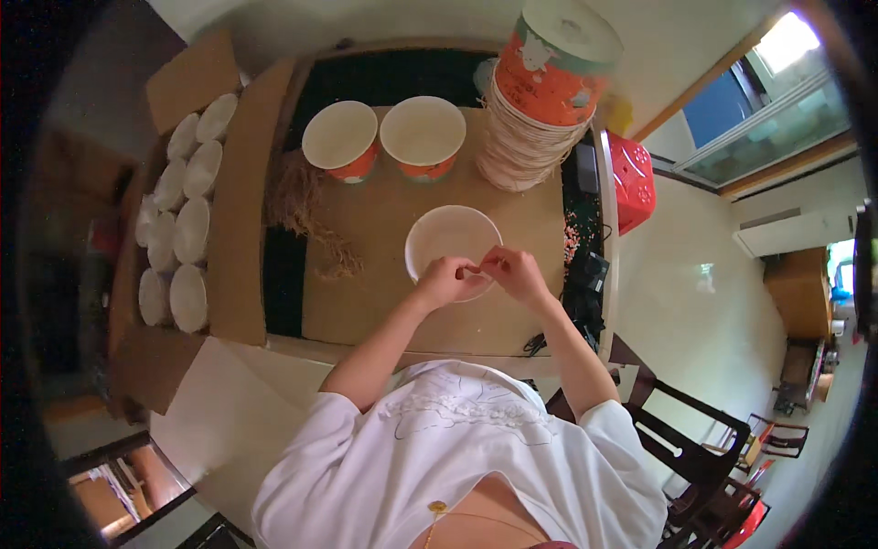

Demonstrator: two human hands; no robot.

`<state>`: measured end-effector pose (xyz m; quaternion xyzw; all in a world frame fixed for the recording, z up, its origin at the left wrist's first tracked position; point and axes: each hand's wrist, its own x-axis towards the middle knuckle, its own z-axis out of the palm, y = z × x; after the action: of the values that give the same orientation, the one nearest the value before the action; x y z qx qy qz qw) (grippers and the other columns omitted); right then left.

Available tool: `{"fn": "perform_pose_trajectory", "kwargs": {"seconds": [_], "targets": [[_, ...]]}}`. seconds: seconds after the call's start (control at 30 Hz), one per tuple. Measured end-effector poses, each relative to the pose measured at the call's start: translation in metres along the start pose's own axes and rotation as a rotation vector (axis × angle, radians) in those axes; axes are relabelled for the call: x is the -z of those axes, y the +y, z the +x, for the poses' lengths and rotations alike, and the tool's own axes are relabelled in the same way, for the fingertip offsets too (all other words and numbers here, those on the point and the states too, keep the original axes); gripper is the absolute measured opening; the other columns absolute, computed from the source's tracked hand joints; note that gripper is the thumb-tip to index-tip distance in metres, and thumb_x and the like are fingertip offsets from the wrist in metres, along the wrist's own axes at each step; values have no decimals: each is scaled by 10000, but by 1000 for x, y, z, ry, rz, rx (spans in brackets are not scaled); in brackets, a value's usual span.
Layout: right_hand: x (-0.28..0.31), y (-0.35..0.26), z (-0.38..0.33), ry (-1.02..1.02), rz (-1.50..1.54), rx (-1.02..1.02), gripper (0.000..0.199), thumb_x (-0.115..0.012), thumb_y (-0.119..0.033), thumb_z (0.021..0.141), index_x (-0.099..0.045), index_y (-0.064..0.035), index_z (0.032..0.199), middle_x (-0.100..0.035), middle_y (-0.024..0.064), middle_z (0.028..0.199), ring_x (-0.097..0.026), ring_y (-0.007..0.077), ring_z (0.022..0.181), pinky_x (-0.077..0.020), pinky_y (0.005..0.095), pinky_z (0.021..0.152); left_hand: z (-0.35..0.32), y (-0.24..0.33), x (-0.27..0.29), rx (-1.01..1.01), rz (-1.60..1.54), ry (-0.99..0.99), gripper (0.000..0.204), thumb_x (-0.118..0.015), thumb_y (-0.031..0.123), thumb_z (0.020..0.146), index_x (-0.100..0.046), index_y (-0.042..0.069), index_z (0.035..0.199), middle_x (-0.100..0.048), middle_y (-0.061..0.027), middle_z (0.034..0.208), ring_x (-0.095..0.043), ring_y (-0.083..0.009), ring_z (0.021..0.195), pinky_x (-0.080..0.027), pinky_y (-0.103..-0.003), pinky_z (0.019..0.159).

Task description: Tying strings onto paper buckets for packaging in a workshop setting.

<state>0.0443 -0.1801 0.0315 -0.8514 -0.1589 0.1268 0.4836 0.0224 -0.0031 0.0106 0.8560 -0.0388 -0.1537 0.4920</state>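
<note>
White-lined round tub, apparently paper (450,233), stands mouth-up on the flat brown cardboard sheet (366,306), directly before the person. The left hand (445,282) and right hand (517,273) meet over its near rim, fingertips bent close together; whether they grasp the rim or some small piece, I cannot tell. It should be light and fairly stiff, though a hard squeeze could dent the wall; the rim looks the surest hold. Beyond are two orange-and-green, white-lined tubs (355,168), flanked by brown fibrous strands (302,197) and a tall stack of nested, pale-rimmed tubs (526,146).
</note>
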Motion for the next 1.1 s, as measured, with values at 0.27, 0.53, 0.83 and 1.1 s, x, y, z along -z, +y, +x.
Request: {"fn": "perform_pose_trajectory", "kwargs": {"seconds": [0.27, 0.53, 0.83, 1.1], "targets": [[19, -7, 17, 305, 470, -100, 80, -603, -73, 824, -619, -7, 864, -589, 10, 670, -510, 86, 592, -404, 217, 512, 9, -15, -20, 16, -195, 25, 177, -685, 208, 695, -683, 36, 737, -632, -57, 619, -575, -83, 580, -476, -261, 575], [-6, -8, 8, -34, -44, 76, 166, -641, -113, 775, -586, -36, 912, -623, 87, 747, -584, 165, 597, -468, 298, 566, 10, -36, -29, -109, -408, 298, 131, -639, 123, 779, -649, -6, 797, -622, -37, 658, -527, -60, 601, -439, -237, 563], [-17, -5, 6, -68, -127, 23, 119, -625, -123, 771, -604, -19, 826, -616, 113, 672, -592, 193, 584, -469, 303, 562, 3, -18, -2, -34, -436, 367, 126, -629, 141, 829, -639, 15, 832, -589, -1, 663, -505, -59, 627, -411, -223, 588], [-17, 4, 6, 81, -137, -63, 115, -613, -131, 755, -604, -29, 807, -638, 103, 691, -615, 227, 616, -482, 316, 585, -40, 2, 34, -218, 259, -42, 146, -676, 149, 732, -655, 77, 857, -548, -84, 809, -578, -265, 743, -464, -360, 656]]}}
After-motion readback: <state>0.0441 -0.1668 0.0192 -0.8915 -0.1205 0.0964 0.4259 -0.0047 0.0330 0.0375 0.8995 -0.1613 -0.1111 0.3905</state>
